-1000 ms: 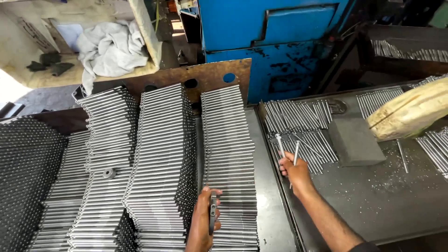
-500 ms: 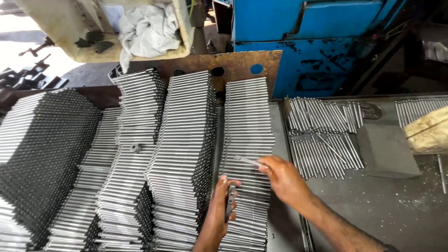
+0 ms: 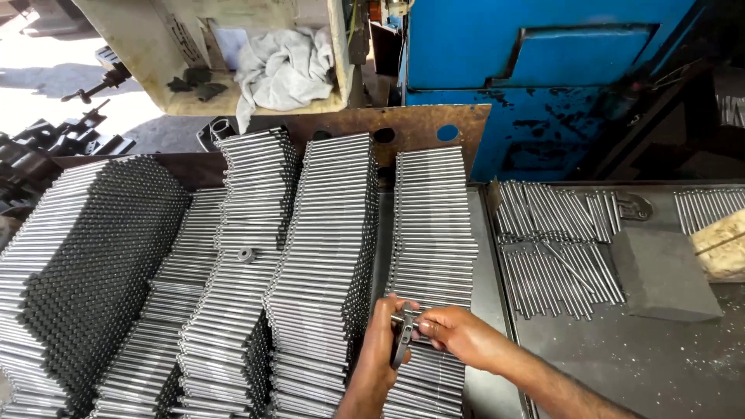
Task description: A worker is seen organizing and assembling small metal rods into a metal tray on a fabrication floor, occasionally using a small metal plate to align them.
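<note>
We hold a dark snap gauge (image 3: 401, 341) in our left hand (image 3: 382, 341), grip closed around its frame, just above the near end of the rightmost stack of rods (image 3: 433, 233). Our right hand (image 3: 458, 335) pinches one thin steel rod (image 3: 405, 318) at its end, feeding it across the gauge. The rod looks stiff, smooth, light and likely oily, so we judge that a fingertip pinch near one end suits it best.

silver-grey metal against blue and rust

shiny silver rods (image 3: 434, 225) in stacked rows; blue machine (image 3: 543, 70) with chipped dark patches; rust-brown plate (image 3: 419, 128); pale grey cloth (image 3: 283, 66); dark grey block (image 3: 667, 275); speckled grey table (image 3: 644, 365).
</note>
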